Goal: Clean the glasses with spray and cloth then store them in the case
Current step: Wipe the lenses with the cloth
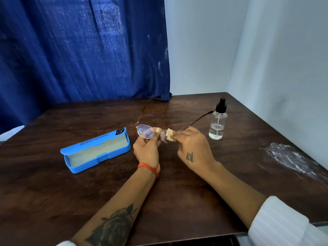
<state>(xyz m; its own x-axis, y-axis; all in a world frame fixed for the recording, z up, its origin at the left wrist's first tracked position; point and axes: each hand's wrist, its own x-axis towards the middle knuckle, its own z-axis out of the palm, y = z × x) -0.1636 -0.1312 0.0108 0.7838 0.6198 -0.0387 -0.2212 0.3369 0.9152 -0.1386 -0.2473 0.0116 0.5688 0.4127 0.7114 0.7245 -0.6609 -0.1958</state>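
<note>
Above the dark wooden table (pixel 177 201), the right hand (pixel 193 148) pinches a small cream cloth (pixel 169 134) against one lens of the gold-rimmed glasses (pixel 145 131), probably mid-wipe. The left hand (pixel 146 148) grips the bridge. Next comes the other lens, then the open blue case (pixel 95 150); the spray bottle (pixel 218 121) stands nearby.

On the bench (pixel 177 183) there is one pair of glasses (pixel 145 131), one cloth (pixel 169 134), one spray bottle (pixel 218 121) and one open blue case (pixel 95 150); two hands are in view, the left hand (pixel 146 148) and the right hand (pixel 194 148). One blue curtain (pixel 79 50) hangs behind.
</note>
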